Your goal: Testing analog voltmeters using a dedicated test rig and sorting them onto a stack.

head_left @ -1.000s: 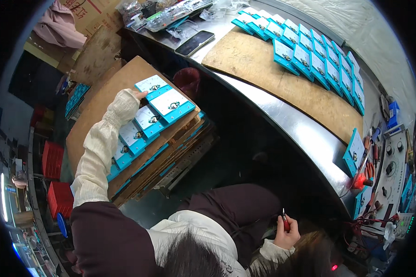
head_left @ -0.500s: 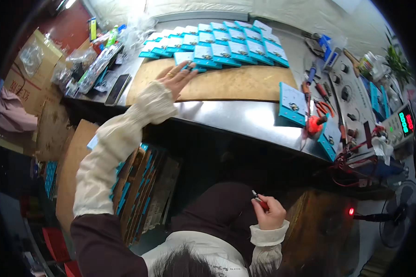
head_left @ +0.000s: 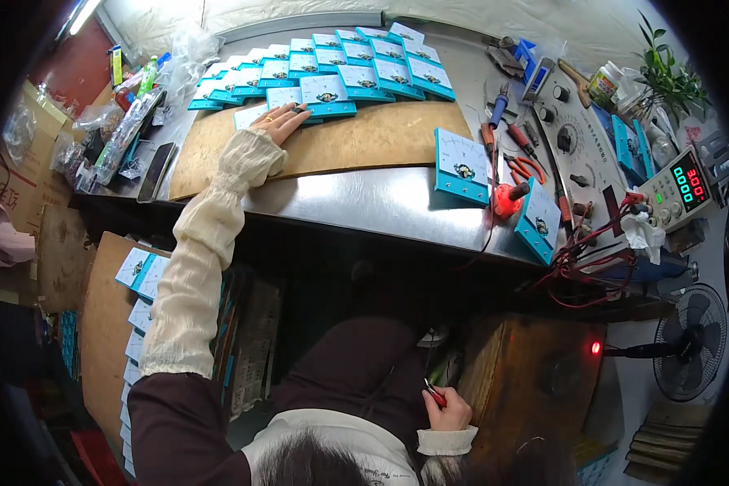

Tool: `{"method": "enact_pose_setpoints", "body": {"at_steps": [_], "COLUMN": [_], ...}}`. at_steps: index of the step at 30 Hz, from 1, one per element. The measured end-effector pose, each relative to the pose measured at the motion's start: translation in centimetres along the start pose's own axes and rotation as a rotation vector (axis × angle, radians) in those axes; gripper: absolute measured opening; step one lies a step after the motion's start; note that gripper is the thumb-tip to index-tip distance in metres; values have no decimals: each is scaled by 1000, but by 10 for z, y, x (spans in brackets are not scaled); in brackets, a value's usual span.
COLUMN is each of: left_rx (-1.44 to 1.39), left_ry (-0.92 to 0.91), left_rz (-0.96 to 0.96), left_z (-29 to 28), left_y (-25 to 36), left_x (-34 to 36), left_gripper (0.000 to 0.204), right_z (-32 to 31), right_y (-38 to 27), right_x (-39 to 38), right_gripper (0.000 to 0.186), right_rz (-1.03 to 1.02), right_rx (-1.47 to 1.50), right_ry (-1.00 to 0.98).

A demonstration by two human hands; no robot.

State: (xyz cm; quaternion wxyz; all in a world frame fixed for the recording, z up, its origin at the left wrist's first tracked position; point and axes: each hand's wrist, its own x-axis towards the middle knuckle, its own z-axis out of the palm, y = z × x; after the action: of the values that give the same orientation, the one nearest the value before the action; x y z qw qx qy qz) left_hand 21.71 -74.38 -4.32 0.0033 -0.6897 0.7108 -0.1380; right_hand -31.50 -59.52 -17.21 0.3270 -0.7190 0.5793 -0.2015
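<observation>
My left hand (head_left: 277, 123) lies with outstretched fingers over the front of a group of teal meter units (head_left: 327, 91) with white faces, on a wooden board (head_left: 364, 138). Its fingertips are at a unit (head_left: 247, 117) and its neighbour; whether they touch both I cannot tell. My right hand (head_left: 449, 414) is low over my lap, closed round a small red-handled tool (head_left: 436, 395) with a metal tip. More units stand at the bench's right, one (head_left: 460, 162) beside a red round object (head_left: 506, 204). Another row (head_left: 134, 267) lies on a stacked board at my left.
The steel bench (head_left: 356, 194) carries a phone (head_left: 155, 172) and bagged parts at left, and pliers (head_left: 526, 168), other hand tools, a control panel (head_left: 579, 150) and a power supply (head_left: 680, 182) with red leads at right. A fan (head_left: 688, 340) stands at lower right.
My left hand has gone from the stacked units at my left up to the group on the bench. The view has swung toward the bench. My right hand still grips the red-handled tool.
</observation>
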Motion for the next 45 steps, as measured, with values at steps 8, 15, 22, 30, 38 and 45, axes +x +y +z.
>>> {"method": "enact_pose_setpoints", "body": {"at_steps": [8,15,22,30,38,45], "left_rx": [92,-822,-831,-2044,-2130,-2132], "left_ry": [525,273,602,536,243,130], "left_rz": [-411,-816,-803,-952,-780,-758], "left_z": [-12,-6,8,-20,-33,-37], "left_y": [44,14,66,168,231,265], "left_x": [-75,-102,-149,-182,-142,-132], "left_gripper": [66,55,36,47,63,67], "right_z": [15,22,24,31,23,26], "right_y": [-38,-71,-98,-125,-157,-144], "right_x": [27,65,80,63,75,65], "right_gripper": [18,20,20,20,26,23], "right_rz": [-108,-140,-289,-30,-524,-402], "right_rx": [44,173,119,221,439,430], "right_ry": [20,18,84,-53,-30,77]}}
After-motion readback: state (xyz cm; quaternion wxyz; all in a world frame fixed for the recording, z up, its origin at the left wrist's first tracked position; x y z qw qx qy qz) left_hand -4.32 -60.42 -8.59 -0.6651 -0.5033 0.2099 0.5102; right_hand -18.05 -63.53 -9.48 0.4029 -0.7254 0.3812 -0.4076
